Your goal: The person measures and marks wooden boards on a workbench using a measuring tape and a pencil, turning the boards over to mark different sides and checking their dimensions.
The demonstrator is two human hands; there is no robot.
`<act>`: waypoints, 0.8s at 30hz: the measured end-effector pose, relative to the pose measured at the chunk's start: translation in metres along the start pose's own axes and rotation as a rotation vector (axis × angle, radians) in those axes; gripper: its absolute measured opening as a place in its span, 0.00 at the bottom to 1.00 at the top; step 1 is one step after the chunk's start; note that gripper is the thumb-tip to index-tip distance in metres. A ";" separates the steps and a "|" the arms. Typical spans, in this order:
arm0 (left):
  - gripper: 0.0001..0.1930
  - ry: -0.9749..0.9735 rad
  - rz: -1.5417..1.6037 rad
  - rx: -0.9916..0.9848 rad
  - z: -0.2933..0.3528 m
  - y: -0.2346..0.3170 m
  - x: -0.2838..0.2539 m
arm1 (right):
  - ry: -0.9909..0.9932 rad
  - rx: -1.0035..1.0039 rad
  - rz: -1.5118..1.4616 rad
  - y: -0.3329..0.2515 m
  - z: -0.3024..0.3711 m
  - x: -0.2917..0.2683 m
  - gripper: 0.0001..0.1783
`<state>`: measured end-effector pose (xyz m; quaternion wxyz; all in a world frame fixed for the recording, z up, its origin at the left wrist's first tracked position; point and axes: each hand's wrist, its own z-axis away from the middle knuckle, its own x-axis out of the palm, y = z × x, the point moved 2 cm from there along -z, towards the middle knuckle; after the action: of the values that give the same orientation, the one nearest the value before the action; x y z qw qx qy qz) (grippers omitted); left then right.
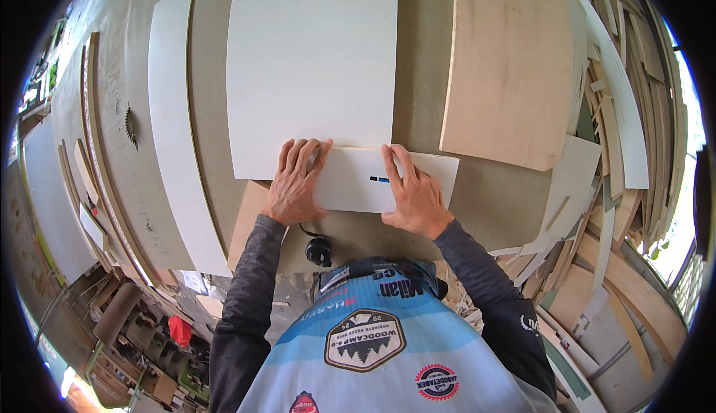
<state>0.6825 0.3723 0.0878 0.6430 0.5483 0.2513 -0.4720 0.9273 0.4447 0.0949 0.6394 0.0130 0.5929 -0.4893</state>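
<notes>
A small white rectangular board [347, 182] with a thin tan far edge lies crosswise in front of the person, and both bare hands hold it. The left hand [294, 189] grips it near its left end, fingertips bent over the far edge and thumb at the near edge; the right hand [418, 197] spans it in the same way toward its right end. A slim blue-and-black pen [380, 180] shows over the board just beside the right fingers; whether that hand grips it too cannot be told. Directly beyond the board is a large white rectangular panel [313, 55], whose near right corner the board overlaps in this view. Beyond the board to the right lies a broad pale tan wooden panel [511, 62]. Well to the left of the board, a long narrow white panel [175, 115] rests on the grey surface [492, 197], with a dark serrated piece [131, 127] farther left. A black tape measure [318, 250] sits on the near side of the board. Stacked wooden offcuts [649, 77] stand far to the board's right.
</notes>
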 end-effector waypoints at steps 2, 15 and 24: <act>0.66 0.001 0.007 -0.001 0.000 -0.003 0.002 | 0.019 0.002 -0.034 0.000 0.001 0.003 0.69; 0.68 0.009 -0.005 -0.004 0.001 -0.003 0.006 | 0.041 0.000 -0.034 0.002 0.001 0.001 0.69; 0.68 0.002 0.005 0.001 0.002 -0.005 0.008 | 0.038 0.011 -0.041 0.001 0.002 0.002 0.69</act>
<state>0.6809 0.3680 0.0790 0.6437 0.5497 0.2502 -0.4700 0.9291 0.4434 0.0933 0.6178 0.0136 0.6023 -0.5053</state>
